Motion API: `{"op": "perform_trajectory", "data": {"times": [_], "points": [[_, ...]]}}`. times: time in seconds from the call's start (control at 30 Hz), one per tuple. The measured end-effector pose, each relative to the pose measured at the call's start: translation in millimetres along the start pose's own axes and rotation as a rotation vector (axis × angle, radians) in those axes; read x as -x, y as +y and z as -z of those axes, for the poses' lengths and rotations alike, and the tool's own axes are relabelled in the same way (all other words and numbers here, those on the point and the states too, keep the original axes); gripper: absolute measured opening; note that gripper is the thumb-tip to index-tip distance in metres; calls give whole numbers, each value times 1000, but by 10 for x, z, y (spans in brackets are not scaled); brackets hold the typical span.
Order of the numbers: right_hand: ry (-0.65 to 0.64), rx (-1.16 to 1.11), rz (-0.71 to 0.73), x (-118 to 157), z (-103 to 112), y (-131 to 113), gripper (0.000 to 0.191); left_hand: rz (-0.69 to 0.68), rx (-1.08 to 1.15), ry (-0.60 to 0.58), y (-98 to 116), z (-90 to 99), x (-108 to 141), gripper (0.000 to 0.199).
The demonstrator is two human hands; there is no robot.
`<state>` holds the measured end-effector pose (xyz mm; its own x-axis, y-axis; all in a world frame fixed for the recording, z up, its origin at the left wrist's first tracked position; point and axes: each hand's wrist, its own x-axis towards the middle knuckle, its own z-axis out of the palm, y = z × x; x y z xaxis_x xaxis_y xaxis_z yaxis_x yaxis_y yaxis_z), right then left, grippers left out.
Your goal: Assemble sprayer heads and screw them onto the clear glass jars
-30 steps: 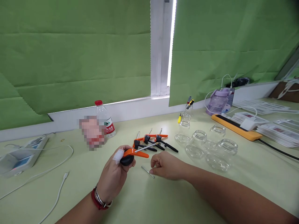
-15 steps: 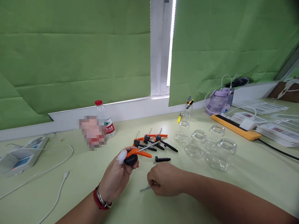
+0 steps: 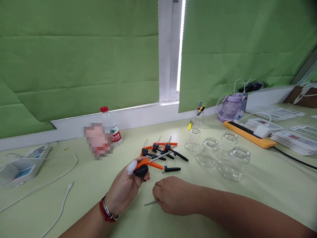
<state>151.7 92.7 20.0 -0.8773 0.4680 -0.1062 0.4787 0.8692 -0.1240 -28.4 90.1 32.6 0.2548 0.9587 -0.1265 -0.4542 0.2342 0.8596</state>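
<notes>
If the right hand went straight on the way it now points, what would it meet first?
Beyond the thin metal rod at its fingers, the right hand would probably meet the left hand first; depth is unclear, so it might pass underneath.

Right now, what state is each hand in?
Left hand: closed, holding the orange-and-black tool.
Right hand: fingers curled at the thin metal rod; grip can't be told.

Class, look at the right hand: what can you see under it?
A thin metal rod pokes out from under the right hand, toward the left. The hand covers the rod's other end and the tabletop beneath, so anything more there cannot be seen.
</notes>
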Motion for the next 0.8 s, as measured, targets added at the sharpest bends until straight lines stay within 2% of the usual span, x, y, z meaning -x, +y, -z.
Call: {"op": "perform_trajectory", "data": {"times": [0.13,0.2,0.37,0.53,0.67,0.8], "points": [[-35,-34,-51,8,39,9,18,-13,-35,-10,-5,6,2,35],[-1,-110,-57,20,55,24,18,-9,-59,-12,-6,6,7,34],[279,-513,9,91,152,76,16,17,-93,-11,-28,8,5,32],[506,-943,-71,129,235,139,15,37,-120,-80,-70,15,-1,34],[713,-1087,-164,115,215,196,16,73,-173,-183,-98,11,31,36],[844,-1299,-278,98,202,193,16,123,-222,-262,-140,36,68,40]]}}
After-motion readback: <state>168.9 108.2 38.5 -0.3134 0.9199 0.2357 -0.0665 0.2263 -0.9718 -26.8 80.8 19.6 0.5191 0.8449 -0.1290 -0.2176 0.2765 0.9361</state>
